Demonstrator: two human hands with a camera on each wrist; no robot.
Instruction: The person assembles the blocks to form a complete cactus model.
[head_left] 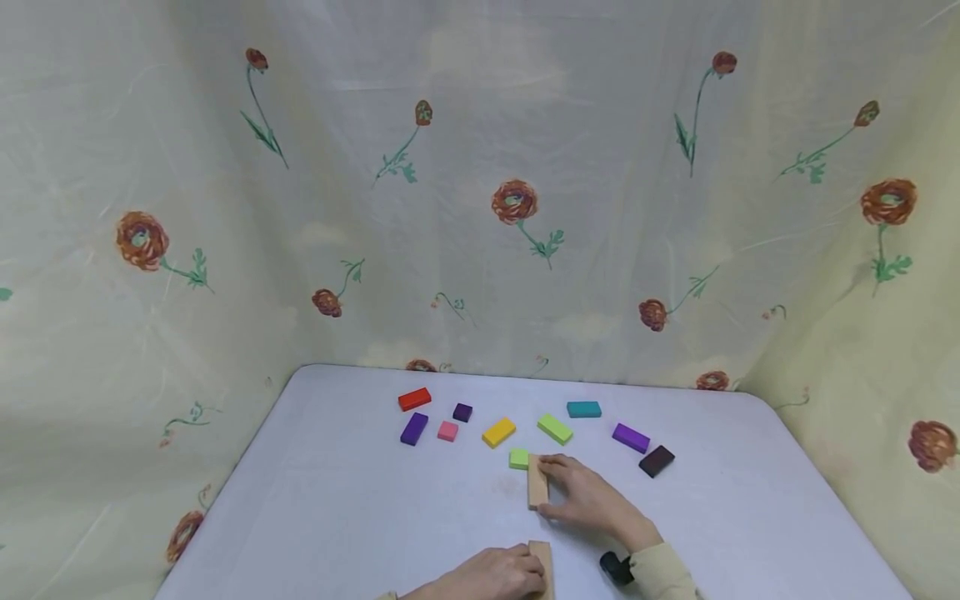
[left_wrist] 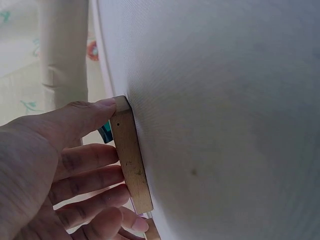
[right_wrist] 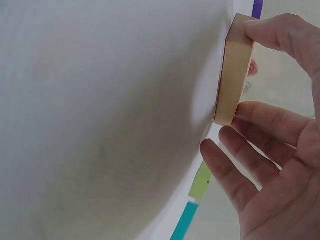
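Note:
In the head view, my right hand (head_left: pixel 588 502) pinches a plain wooden block (head_left: pixel 536 485) lengthwise, thumb at its near end and a fingertip at its far end. The right wrist view shows that wooden block (right_wrist: pixel 234 75) with the other fingers spread past it. A small lime block (head_left: pixel 518 458) sits against its far left corner. Closer to the bottom of the head view, my left hand (head_left: pixel 498 573) holds a second wooden block (head_left: pixel 542 550), partly covered by the fingers. The left wrist view has the thumb on one end of that block (left_wrist: pixel 129 160) and fingers along its side.
Beyond the hands lie several coloured blocks, among them yellow (head_left: pixel 498 432), long lime (head_left: pixel 555 429), teal (head_left: pixel 583 409), purple (head_left: pixel 631 437), dark brown (head_left: pixel 657 461), red (head_left: pixel 414 399) and pink (head_left: pixel 447 431). A flowered curtain (head_left: pixel 465 267) surrounds the white table (head_left: pixel 337 500).

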